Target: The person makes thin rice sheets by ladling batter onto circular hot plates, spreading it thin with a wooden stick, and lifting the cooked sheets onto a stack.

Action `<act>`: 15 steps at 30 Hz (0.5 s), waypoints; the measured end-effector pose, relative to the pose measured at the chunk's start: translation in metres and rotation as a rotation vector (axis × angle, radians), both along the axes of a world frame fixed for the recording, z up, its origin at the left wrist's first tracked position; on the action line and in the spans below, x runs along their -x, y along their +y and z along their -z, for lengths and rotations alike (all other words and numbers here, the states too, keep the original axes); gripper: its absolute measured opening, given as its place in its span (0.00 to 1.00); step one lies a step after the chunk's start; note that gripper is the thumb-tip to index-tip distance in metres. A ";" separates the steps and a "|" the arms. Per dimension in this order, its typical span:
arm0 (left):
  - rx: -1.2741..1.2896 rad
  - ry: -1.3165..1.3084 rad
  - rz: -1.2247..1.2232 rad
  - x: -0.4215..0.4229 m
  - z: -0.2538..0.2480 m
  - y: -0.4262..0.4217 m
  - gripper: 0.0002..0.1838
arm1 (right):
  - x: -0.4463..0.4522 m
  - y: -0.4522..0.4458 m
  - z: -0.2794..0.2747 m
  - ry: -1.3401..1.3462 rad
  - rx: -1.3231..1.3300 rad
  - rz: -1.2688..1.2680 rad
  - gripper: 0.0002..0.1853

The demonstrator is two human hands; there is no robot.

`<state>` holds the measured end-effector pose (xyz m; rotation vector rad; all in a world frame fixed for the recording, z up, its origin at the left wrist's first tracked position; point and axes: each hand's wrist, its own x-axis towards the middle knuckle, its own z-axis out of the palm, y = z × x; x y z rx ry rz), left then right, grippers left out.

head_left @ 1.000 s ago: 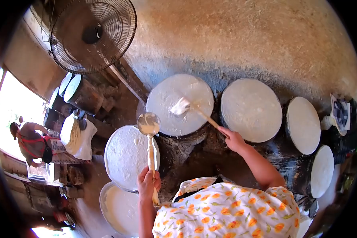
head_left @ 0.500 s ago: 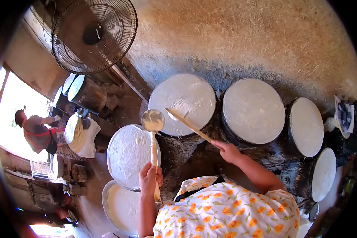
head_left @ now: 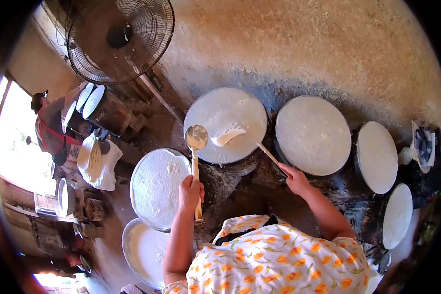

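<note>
My left hand (head_left: 191,193) is wrapped round the long pale handle of a ladle (head_left: 197,137). The ladle's round metal bowl hangs over the near left edge of a round white steaming top (head_left: 228,108). In my right hand (head_left: 296,179) is a thin wooden stick (head_left: 268,154), reaching onto that same top. Soft white stuff (head_left: 228,135) covers or is gathered at the stick's far end; the tip is hidden. Below my left hand stands a round vessel of white, thick batter (head_left: 159,188), and nearer me a basin (head_left: 127,245) of pale liquid.
More round white tops (head_left: 313,134) on dark drums run to the right along the wall. A caged fan (head_left: 120,39) stands at upper left. Another person (head_left: 51,127) in a red apron reaches toward drums (head_left: 105,112) at far left, beside a cloth-covered stand (head_left: 105,171).
The stick's far end has moved right and now has white stuff over it. My left hand and the ladle have risen slightly. The other person has reached an arm toward the far drums.
</note>
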<state>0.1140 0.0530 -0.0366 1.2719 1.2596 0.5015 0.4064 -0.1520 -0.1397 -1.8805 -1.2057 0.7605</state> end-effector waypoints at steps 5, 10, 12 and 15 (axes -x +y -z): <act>0.003 0.010 -0.008 -0.008 0.007 -0.002 0.07 | 0.034 -0.015 0.008 0.164 0.191 -0.067 0.33; 0.002 0.016 -0.026 -0.011 0.009 -0.008 0.07 | 0.042 -0.007 0.027 0.237 -0.060 0.126 0.33; 0.032 0.090 0.058 -0.013 0.005 -0.013 0.07 | 0.060 0.000 0.017 0.233 -0.022 0.040 0.33; 0.169 -0.032 -0.032 -0.015 0.005 -0.024 0.07 | 0.089 0.013 0.012 0.429 0.049 -0.053 0.34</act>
